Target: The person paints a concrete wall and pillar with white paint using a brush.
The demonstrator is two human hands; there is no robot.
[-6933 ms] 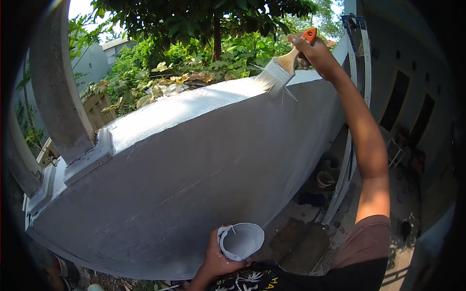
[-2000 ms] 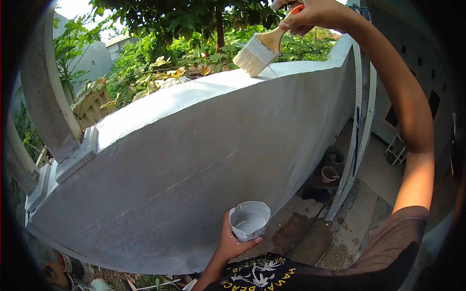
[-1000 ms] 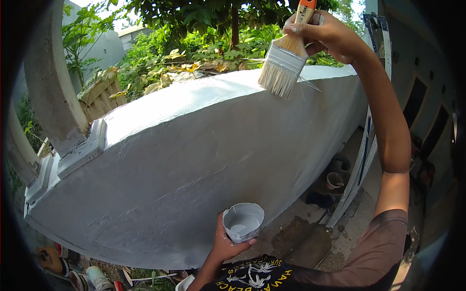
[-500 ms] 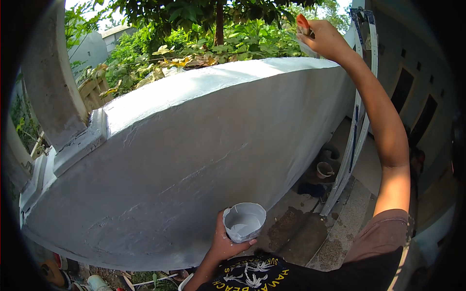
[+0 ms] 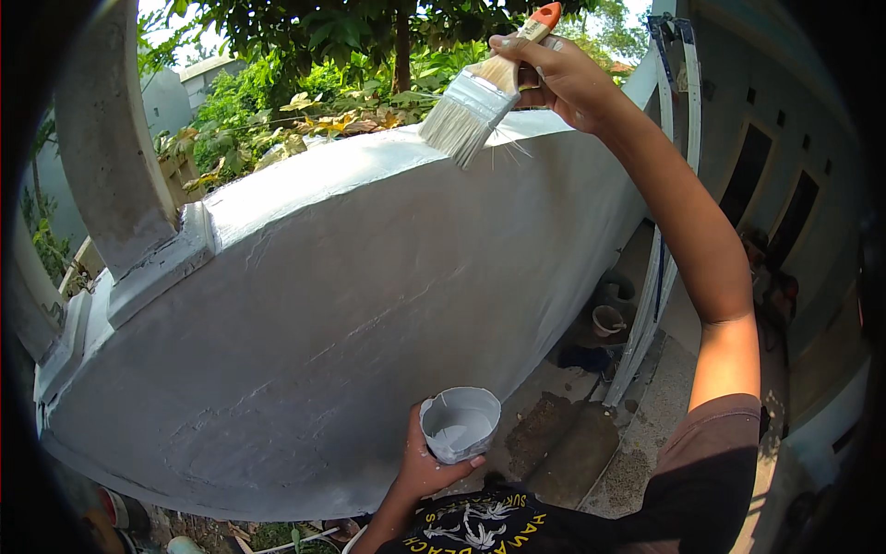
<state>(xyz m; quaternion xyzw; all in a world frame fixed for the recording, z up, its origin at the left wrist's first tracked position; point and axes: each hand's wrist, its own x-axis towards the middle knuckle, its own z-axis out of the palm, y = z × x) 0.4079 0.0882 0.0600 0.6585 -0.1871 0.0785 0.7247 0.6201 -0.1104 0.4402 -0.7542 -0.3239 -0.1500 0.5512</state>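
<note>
My right hand (image 5: pixel 558 78) is raised at the upper right, its fingers closed round the wooden handle of a wide paintbrush (image 5: pixel 475 102). The brush has a red handle end, a metal band smeared with pale paint, and light bristles that slant down to the left, a few of them splayed. Behind the bristles lies the sunlit white top of a curved wall (image 5: pixel 369 162); whether they touch it I cannot tell. Low in the middle, my left hand (image 5: pixel 434 466) grips a paint cup (image 5: pixel 460 425) with whitish paint inside and paint-smeared sides.
Concrete posts (image 5: pixel 106 120) rise from the wall's left end. A metal ladder (image 5: pixel 678 102) leans at the right, with a small bucket (image 5: pixel 608 320) on the ground beside it. Leafy plants (image 5: pixel 268 102) crowd the far side. Assorted items lie at the lower left.
My right hand has moved left and turned, bringing the brush's bristles into view, pointing down and left. My left hand holds the cup in nearly the same place.
</note>
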